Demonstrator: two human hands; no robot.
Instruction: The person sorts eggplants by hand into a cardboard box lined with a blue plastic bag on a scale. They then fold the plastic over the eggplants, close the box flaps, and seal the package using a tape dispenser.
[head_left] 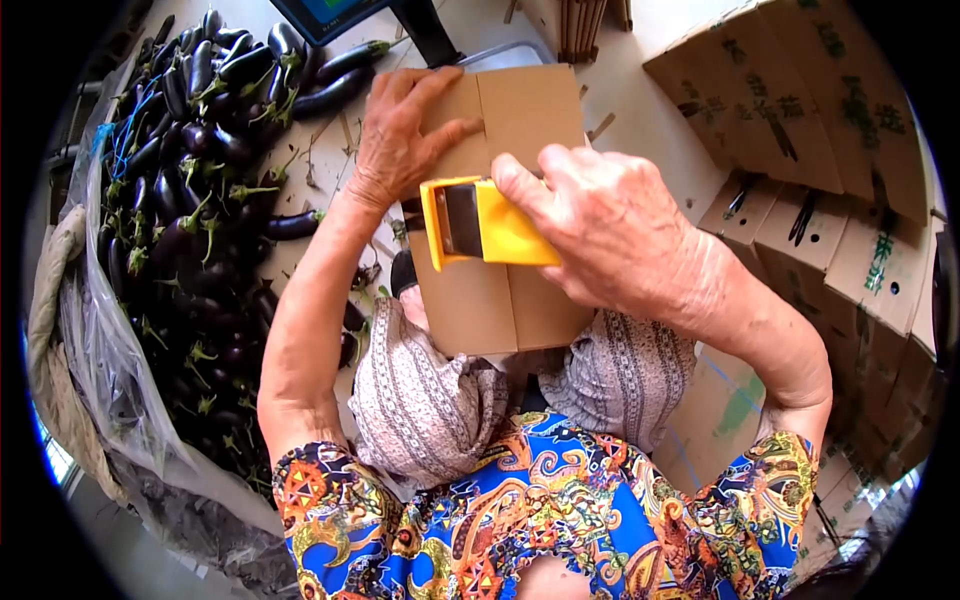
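Observation:
A closed cardboard box [530, 105] stands between my knees, its two flaps meeting along a middle seam. My left hand [403, 135] lies on the far left part of its top, fingers spread over the edge and the flap. In my right hand [625, 225] is a yellow tape dispenser [510, 232], gripped from the right and held over the middle of the seam. Dark tape shows inside its frame. The dispenser hides the part of the box top beneath it.
To the left, a heap of eggplants [200, 240] spills from a clear plastic sheet [130, 370]. A scale with a screen [335, 15] and a metal platform [510, 55] stands beyond the box. Printed cartons [810, 235] are stacked on the right. Stem bits litter the floor.

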